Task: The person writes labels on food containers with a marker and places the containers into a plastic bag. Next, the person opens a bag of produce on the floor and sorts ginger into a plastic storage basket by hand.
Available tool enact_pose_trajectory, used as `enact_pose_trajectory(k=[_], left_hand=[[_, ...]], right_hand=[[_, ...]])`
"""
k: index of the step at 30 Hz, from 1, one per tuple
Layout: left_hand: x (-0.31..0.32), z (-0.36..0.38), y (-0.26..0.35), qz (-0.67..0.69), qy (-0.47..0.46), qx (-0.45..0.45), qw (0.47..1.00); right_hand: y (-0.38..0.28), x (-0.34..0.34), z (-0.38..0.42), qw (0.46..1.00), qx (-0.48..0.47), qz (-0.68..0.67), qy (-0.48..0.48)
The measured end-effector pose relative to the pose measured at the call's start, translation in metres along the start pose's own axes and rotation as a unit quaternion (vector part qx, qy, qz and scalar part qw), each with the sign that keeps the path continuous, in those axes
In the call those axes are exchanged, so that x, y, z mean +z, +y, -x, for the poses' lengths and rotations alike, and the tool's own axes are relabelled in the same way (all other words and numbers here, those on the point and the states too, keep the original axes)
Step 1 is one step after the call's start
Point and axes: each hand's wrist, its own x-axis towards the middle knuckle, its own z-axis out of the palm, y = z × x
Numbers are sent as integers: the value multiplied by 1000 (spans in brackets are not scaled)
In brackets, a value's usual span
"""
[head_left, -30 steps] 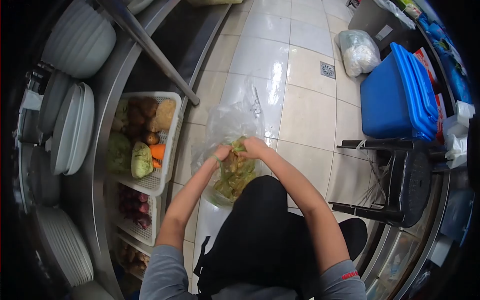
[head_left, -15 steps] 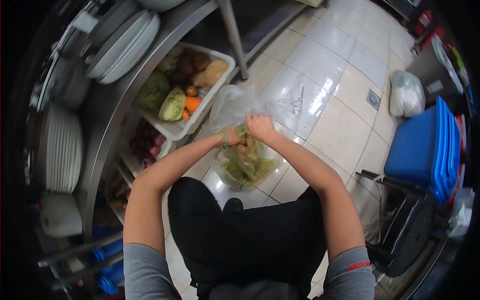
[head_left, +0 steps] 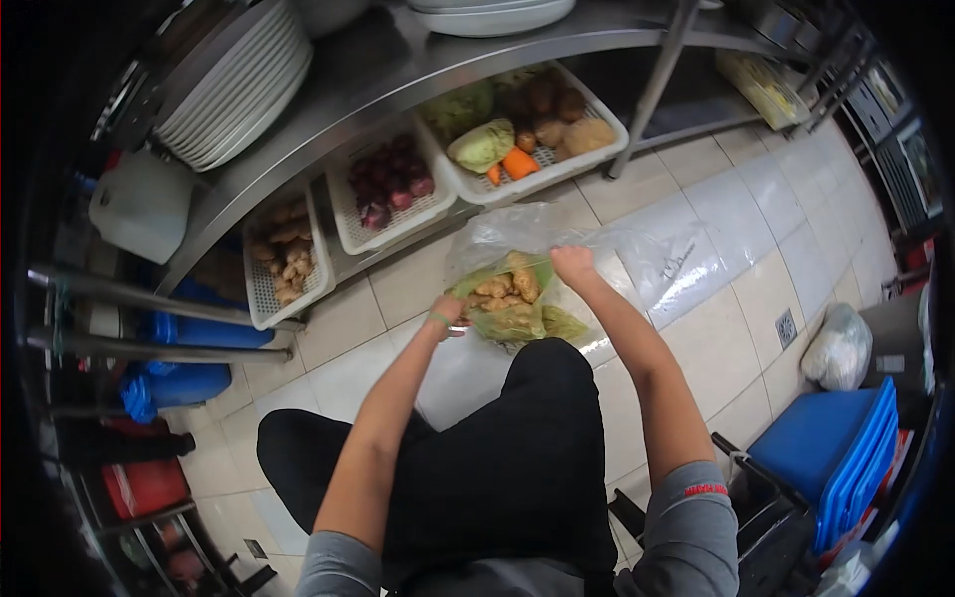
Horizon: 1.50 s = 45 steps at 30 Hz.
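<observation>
A thin yellow-green plastic bag (head_left: 562, 323) rests on the tiled floor in front of my knees, its mouth spread wide. Knobbly ginger roots (head_left: 507, 298) show inside it. My right hand (head_left: 572, 265) is closed on the bag's upper right edge. At the bag's left side, my left hand (head_left: 456, 312) grips its rim, the fingers partly hidden by the plastic. Just behind lies a crumpled clear plastic bag (head_left: 497, 234), touching the green one.
Under the steel shelf stand white crates: one of ginger (head_left: 261, 294), one of red onions (head_left: 393, 191), and one of mixed vegetables (head_left: 476, 189). Plates (head_left: 239, 90) are stacked above. Blue lids (head_left: 826, 458) and a black stool (head_left: 766, 517) stand at right.
My view has turned left, bringing the ginger crate into sight. My hands have moved apart, and the bag's mouth has opened to show the ginger.
</observation>
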Motion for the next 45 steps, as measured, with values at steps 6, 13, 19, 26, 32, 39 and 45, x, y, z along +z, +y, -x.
enact_pose_trajectory(k=[6, 13, 19, 26, 32, 39, 45], left_hand=[[6, -15, -23, 102, 58, -6, 993], [-73, 1, -107, 174, 96, -40, 979], [-86, 13, -122, 190, 93, -15, 977], [-114, 20, -145, 227, 171, -65, 957], [-200, 64, -160, 117, 29, -77, 990], [-270, 54, -58, 543, 255, 159, 784], [-251, 51, -55, 527, 378, 102, 755]], right_hand=[[-17, 32, -26, 976, 127, -177, 0], [-97, 74, -72, 889, 121, -436, -70], [-125, 60, -72, 948, 36, -316, 26], [-173, 67, -98, 929, -14, -371, -7], [-229, 40, -96, 922, -218, -218, -234], [-304, -131, -44, 892, -217, -181, -352], [-359, -193, -45, 881, -317, -349, -42]])
